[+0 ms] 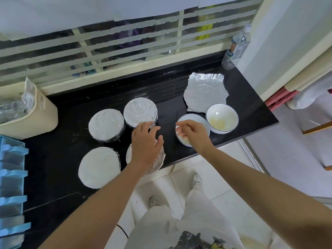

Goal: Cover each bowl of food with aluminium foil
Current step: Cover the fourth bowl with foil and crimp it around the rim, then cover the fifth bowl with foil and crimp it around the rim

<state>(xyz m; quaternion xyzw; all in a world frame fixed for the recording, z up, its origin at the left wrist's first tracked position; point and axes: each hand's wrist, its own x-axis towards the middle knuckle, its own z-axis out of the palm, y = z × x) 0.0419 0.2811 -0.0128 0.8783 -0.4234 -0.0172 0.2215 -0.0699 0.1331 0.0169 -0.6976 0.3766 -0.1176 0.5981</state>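
- The left hand (146, 141) lies with fingers spread and relaxed on the nearest foil-covered bowl (159, 161) at the front edge of the black counter (248, 105).
- The right hand (192, 135) hovers with fingers curled over an uncovered white bowl (194, 118); whether it grips the rim I cannot tell.
- Just right of that stands a second open bowl (221, 117) with pale food.
- A loose foil sheet (206, 92) lies flat behind both.
- Three more covered bowls (106, 124) sit to the left.

Black table (251, 97): foil sheet (205, 92). Open bowl (222, 117) touching its near edge. Second open bowl (193, 118) alongside, under right hand (193, 135). Four foil-covered bowls (140, 112) (106, 124) (99, 167) (159, 161) to its left, left hand (146, 146) resting on the nearest.
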